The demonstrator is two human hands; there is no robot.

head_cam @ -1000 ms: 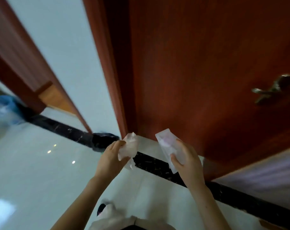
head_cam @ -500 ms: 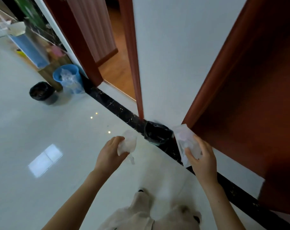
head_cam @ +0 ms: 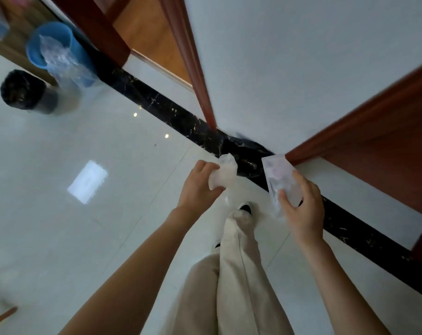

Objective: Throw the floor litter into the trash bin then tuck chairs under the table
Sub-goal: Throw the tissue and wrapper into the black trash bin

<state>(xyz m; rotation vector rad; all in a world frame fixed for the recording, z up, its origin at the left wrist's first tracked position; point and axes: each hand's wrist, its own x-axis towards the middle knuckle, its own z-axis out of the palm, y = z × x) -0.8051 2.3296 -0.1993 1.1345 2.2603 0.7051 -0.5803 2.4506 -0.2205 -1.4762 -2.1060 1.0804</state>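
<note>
My left hand [head_cam: 199, 186] grips a crumpled white tissue [head_cam: 225, 172]. My right hand [head_cam: 301, 206] holds a flat clear plastic wrapper [head_cam: 278, 177] by its lower end. Both pieces of litter hover just short of a small trash bin with a black liner [head_cam: 245, 151], which stands on the dark floor strip against the white wall, between two door frames. The bin is partly hidden behind the tissue and the wrapper. No chairs or table are in view.
A second black-lined bin [head_cam: 24, 93] and a blue bucket [head_cam: 50, 44] holding clear plastic stand at the far left. Red-brown door frames [head_cam: 195, 68] flank the wall. My legs and a black shoe [head_cam: 246, 207] are directly below my hands on the glossy white tiles.
The view has swung left and down from the brown door to the floor. The black-lined bin by the wall is now close in front of my hands. Both hands still hold their litter.
</note>
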